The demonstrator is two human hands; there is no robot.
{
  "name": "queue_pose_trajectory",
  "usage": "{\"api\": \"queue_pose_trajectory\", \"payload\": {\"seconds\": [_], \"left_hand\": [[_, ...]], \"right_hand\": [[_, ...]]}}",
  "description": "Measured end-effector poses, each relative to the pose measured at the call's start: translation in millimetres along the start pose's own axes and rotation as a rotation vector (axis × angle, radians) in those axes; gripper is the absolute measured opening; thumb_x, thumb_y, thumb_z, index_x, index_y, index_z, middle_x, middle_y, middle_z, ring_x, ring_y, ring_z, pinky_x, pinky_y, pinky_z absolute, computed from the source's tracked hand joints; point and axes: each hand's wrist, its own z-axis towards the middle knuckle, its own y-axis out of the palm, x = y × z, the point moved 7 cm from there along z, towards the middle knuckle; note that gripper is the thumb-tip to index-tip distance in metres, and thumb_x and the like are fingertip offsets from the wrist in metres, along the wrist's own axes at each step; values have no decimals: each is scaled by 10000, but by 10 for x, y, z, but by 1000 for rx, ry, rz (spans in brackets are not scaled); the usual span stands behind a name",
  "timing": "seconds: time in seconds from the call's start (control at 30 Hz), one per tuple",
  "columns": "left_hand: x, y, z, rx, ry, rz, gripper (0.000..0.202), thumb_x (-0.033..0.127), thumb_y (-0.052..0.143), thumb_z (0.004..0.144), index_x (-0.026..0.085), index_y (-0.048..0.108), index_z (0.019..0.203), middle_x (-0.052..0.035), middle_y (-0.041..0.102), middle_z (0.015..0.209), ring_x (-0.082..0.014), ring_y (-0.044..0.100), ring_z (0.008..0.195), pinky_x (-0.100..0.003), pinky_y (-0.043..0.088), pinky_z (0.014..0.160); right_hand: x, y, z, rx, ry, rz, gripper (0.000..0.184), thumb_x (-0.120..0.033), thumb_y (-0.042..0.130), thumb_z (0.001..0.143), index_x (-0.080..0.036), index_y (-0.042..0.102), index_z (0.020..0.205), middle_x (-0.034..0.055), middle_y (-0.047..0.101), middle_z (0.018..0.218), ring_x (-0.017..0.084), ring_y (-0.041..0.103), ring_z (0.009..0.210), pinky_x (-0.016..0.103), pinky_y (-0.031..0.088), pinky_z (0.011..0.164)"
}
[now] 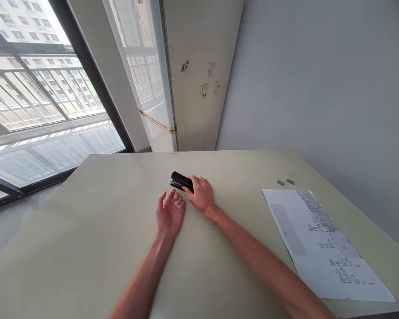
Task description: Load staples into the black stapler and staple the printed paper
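A black stapler [180, 181] lies near the middle of the pale green table [96, 230]. My right hand [201, 195] grips its near end, fingers wrapped over it. Just to the left, my left hand [169, 212] rests palm up on the table with its fingers loosely curled. Something small and pale shows at its fingertips, too small to name. The two hands nearly touch.
A printed sheet of paper [322, 241] lies at the table's right, near the front edge. Two small grey staple strips [285, 182] sit beyond it. A grey wall stands to the right, a white fridge [173, 75] behind the table, a large window to the left.
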Motion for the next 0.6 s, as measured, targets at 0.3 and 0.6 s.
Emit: {"api": "queue_pose_trajectory", "payload": {"seconds": [0.3, 0.6], "left_hand": [[-64, 93, -52, 15, -5, -17, 284, 293, 532, 1001, 104, 699, 1132, -211, 696, 1338, -293, 648, 1299, -361, 562, 1005], [-244, 252, -137, -151, -100, 168, 376, 407, 632, 963, 104, 742, 1159, -202, 653, 1428, -329, 552, 1417, -391, 487, 1117]], "right_hand": [[-227, -376, -396, 47, -131, 41, 204, -370, 545, 1035, -263, 690, 1131, 109, 622, 1386, 268, 534, 1342, 439, 406, 1166], [-218, -509, -709, 0, -128, 37, 147, -351, 638, 1001, -233, 724, 987, 137, 425, 1602, 315, 346, 1528, 547, 365, 1221]]}}
